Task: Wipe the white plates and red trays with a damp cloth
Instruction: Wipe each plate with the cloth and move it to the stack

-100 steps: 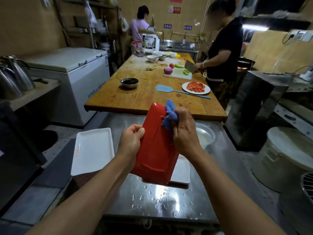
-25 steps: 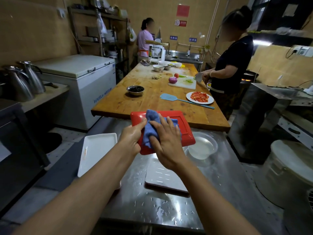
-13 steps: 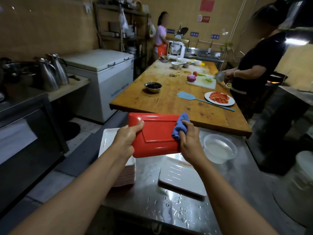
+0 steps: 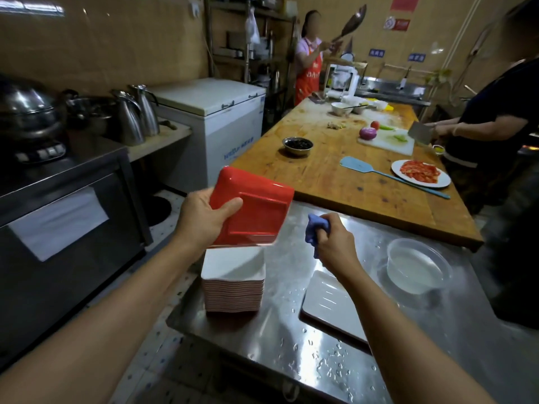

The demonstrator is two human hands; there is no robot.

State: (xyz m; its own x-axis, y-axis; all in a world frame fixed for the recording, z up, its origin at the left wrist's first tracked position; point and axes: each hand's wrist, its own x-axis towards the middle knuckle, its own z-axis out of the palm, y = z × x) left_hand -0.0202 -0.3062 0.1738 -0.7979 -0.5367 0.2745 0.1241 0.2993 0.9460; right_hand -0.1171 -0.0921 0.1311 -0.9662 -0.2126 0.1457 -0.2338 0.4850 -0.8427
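My left hand (image 4: 204,217) grips a red tray (image 4: 256,208) by its left edge, underside toward me, and holds it in the air just above a tall stack of plates (image 4: 233,284) topped by a white one. My right hand (image 4: 332,243) is bunched around a blue cloth (image 4: 316,231), a short way right of the tray and apart from it. A single white rectangular plate (image 4: 329,307) lies on the wet steel table (image 4: 291,360) below my right wrist.
A clear tub of water (image 4: 417,266) sits at the right of the steel table. Beyond is a wooden table (image 4: 335,182) with a plate of red food, a blue spatula and a cutting board, where a person chops. A dark oven cabinet (image 4: 67,228) stands left.
My right hand has come off the tray with the cloth and moved right. My left hand has swung the tray left, over the plate stack. My view has turned left.
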